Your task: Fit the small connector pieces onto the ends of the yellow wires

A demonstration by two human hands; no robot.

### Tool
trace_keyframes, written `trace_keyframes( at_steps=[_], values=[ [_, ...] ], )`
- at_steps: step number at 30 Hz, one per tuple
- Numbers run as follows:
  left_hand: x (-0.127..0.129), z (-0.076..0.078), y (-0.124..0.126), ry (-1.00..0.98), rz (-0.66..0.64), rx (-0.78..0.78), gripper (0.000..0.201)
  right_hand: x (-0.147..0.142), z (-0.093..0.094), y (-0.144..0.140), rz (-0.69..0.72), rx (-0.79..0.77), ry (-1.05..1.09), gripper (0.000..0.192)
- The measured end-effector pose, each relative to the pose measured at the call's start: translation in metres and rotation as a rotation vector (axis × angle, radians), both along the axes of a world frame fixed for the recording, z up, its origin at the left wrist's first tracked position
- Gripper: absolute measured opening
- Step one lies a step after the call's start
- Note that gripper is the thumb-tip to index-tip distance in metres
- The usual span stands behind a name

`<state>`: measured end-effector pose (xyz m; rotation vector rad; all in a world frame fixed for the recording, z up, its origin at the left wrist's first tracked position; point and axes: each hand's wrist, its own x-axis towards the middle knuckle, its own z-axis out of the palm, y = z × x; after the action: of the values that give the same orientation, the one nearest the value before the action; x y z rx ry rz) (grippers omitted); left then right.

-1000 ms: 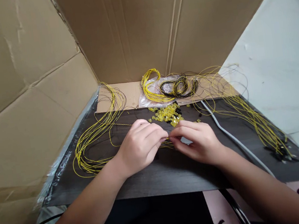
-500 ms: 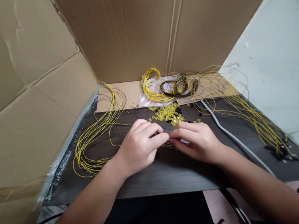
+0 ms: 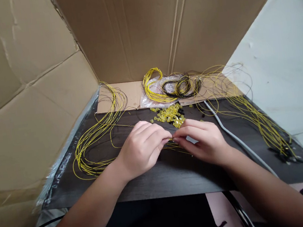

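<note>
Little moved since half a second before: right hand (image 3: 204, 142) shifted slightly toward left hand (image 3: 142, 148), fingertips now meeting where a small gap had shown; view tipped a touch. Both hands curled, thumbs and forefingers pressed together at the tips, pinching a thin yellow wire (image 3: 180, 147) at the middle of the dark desk (image 3: 160, 181); whether a small piece sat between the fingertips could not be told. Wire trailing out below the right hand's fingers, low over the desk top. Just beyond the fingertips, a heap of small yellow connectors (image 3: 170, 114) with a few black ones mixed in. To the left, a large looped bundle of yellow wires (image 3: 96, 143), running from the desk's back corner forward. At the back, on a clear plastic bag (image 3: 150, 100), a yellow coil (image 3: 152, 87) beside a black coil (image 3: 181, 87). To the right, a loose spread of yellow and black wires (image 3: 251, 111) ending near the desk's right edge. Grey cable (image 3: 235, 139) crossing the desk diagonally past the right wrist. Cardboard walls (image 3: 135, 30) on the left and behind; pale wall on the right.
</note>
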<state>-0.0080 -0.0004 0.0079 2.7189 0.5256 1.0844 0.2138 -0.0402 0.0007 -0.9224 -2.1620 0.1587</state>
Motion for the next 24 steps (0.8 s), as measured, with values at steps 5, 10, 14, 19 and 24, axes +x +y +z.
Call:
trace_keyframes(
  at_steps=[5,10,14,19,24],
  values=[
    [0.0002,-0.001,0.0007,-0.023,0.011,0.016,0.016,-0.0007,0.0007,-0.0014,-0.019,-0.004,-0.006,0.009],
    [0.0003,-0.0005,0.0003,-0.004,0.014,0.021,0.011,-0.0015,0.0009,-0.0018,-0.036,0.001,-0.011,0.009],
    [-0.0001,-0.0002,-0.0001,0.028,0.02,0.01,0.013,-0.0026,0.0008,-0.0014,-0.024,0.002,-0.02,0.008],
    [-0.0002,0.0022,-0.0005,0.078,0.01,0.017,0.015,-0.0027,0.0033,-0.0011,0.042,-0.062,-0.031,0.007],
    [-0.0008,0.0038,-0.0001,0.113,-0.011,-0.011,0.018,-0.001,0.0047,-0.0011,0.092,-0.099,-0.027,0.008]
  ],
)
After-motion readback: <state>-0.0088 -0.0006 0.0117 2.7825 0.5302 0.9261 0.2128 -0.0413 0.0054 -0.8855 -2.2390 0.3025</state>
